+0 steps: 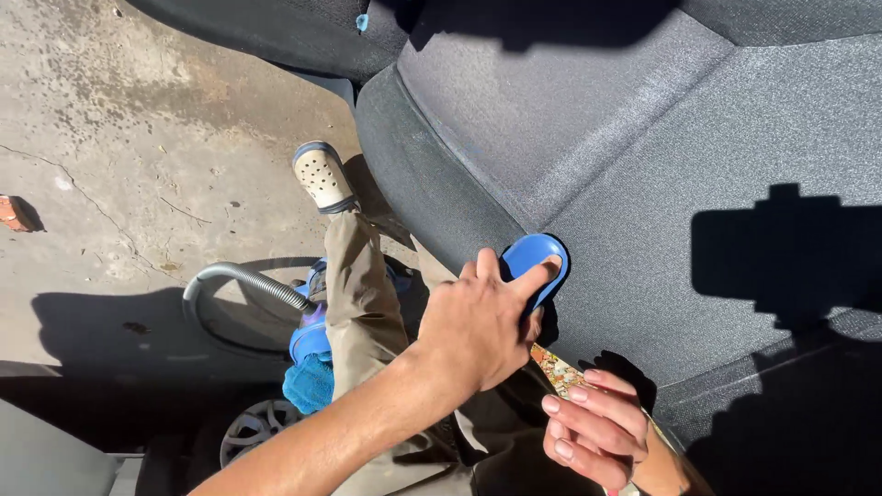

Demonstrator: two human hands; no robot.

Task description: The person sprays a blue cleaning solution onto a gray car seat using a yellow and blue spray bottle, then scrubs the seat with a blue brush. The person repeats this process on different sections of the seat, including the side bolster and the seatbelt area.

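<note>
Partly hidden, blue brush [537, 260] in left hand [478, 321] grip on car seat [643, 184], right hand [597, 427] curled, contents unclear.

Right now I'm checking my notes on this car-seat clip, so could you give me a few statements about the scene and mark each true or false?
1. The left hand presses a blue brush against the dark fabric car seat. True.
2. The right hand grips the blue brush. False: it is below the brush, fingers curled beside a patterned item, apart from the brush.
3. A grey ribbed hose curves over the concrete ground. True.
4. The person is barefoot. False: a cream perforated clog is on the visible foot.
5. The seat lies wholly in shade. False: sunlight covers much of it, with shadows across parts.
</note>
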